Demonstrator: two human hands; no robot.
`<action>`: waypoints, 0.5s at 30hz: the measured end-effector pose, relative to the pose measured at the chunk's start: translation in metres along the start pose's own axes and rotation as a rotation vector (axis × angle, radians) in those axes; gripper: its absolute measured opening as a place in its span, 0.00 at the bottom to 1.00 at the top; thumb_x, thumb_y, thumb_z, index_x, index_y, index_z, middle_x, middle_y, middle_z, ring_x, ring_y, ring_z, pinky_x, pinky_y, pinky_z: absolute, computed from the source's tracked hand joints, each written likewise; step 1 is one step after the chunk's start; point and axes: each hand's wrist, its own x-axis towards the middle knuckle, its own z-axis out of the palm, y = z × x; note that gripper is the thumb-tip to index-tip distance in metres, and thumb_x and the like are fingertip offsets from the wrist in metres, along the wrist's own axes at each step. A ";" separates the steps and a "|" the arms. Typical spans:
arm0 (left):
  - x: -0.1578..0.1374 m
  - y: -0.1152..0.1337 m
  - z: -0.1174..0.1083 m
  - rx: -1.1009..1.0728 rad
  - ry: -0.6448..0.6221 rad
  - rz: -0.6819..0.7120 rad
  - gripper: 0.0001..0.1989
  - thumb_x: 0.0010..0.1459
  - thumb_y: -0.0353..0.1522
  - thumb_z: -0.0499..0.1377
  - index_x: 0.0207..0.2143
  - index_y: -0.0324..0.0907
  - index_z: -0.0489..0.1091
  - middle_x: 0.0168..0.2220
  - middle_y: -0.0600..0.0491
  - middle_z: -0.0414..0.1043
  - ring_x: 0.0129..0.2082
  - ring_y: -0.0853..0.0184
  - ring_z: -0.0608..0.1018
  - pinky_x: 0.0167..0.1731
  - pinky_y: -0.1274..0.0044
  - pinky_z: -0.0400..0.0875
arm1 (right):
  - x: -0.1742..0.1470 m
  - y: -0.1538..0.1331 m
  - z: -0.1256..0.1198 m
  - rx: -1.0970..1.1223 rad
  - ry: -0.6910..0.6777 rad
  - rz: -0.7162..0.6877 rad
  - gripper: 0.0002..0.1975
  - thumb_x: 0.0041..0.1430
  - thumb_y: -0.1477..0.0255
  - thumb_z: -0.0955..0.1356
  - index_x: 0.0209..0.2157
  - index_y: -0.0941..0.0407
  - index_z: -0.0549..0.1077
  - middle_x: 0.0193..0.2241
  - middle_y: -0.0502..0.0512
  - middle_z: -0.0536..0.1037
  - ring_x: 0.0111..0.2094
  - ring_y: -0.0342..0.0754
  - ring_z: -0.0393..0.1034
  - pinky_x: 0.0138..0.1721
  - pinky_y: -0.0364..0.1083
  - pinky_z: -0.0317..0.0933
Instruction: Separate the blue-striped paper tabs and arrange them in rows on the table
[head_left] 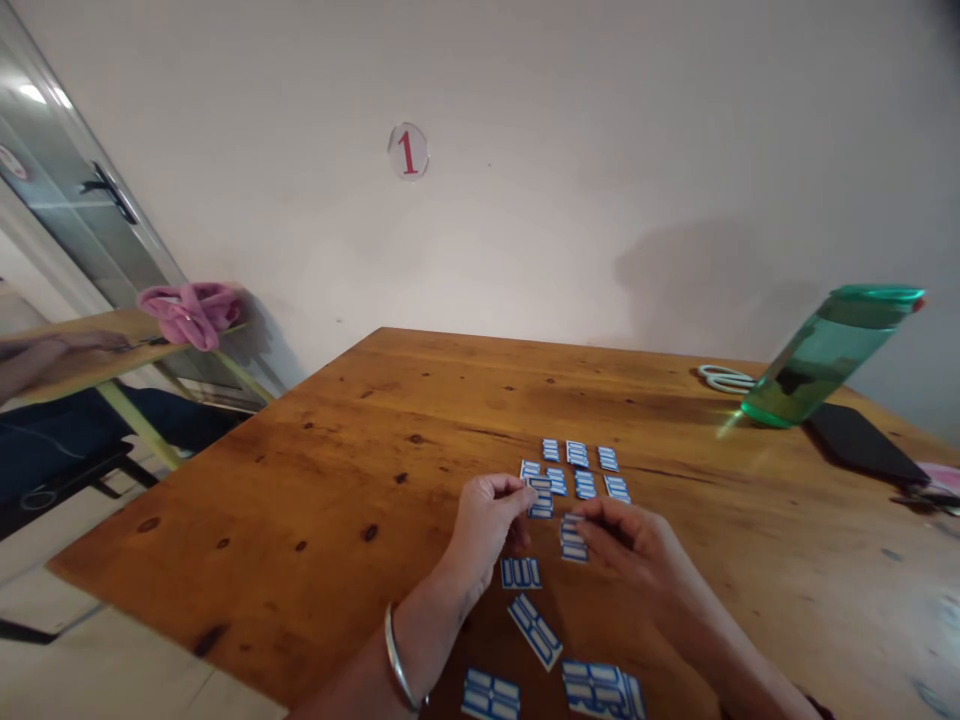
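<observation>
My left hand [491,515], with a silver bangle on its wrist, pinches a small blue-and-white card [540,498] between thumb and fingers. To its right, my right hand [630,540] grips another blue-and-white card [574,540] by its edge. Just beyond my hands lie two rows of small blue-and-white cards, among them a card [576,454] in the far row and a card [585,485] in the near row. Closer to me are a single card [520,573], a slanted card [535,630], a card group [491,693] and an overlapping bunch of cards [600,688].
On the wooden table [450,400] at right stand a green bottle [832,355], a white coiled cable [726,379] and a dark flat case [862,442]. A pink cloth [191,312] sits on another table at left, near another person's hand [90,342]. A wall rises behind.
</observation>
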 end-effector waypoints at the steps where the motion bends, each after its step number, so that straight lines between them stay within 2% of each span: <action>1: -0.001 -0.001 0.002 0.030 0.000 -0.007 0.10 0.40 0.35 0.62 0.16 0.39 0.66 0.07 0.61 0.59 0.07 0.75 0.63 0.07 0.85 0.50 | 0.002 0.001 -0.003 -0.005 0.031 -0.002 0.10 0.51 0.67 0.61 0.24 0.57 0.69 0.18 0.47 0.68 0.20 0.41 0.60 0.21 0.40 0.55; 8: -0.004 -0.005 0.010 0.128 -0.045 -0.005 0.08 0.42 0.33 0.61 0.15 0.39 0.68 0.07 0.61 0.59 0.06 0.76 0.62 0.07 0.85 0.48 | 0.005 0.008 -0.001 -0.175 0.119 0.027 0.10 0.49 0.66 0.63 0.19 0.56 0.65 0.16 0.47 0.65 0.19 0.42 0.56 0.21 0.41 0.52; 15: -0.005 -0.008 0.012 0.090 -0.085 -0.008 0.11 0.41 0.35 0.62 0.15 0.39 0.67 0.08 0.61 0.59 0.06 0.77 0.61 0.07 0.84 0.48 | 0.009 0.011 0.002 -0.099 0.190 0.045 0.10 0.49 0.66 0.63 0.20 0.56 0.62 0.17 0.47 0.64 0.20 0.42 0.57 0.22 0.42 0.52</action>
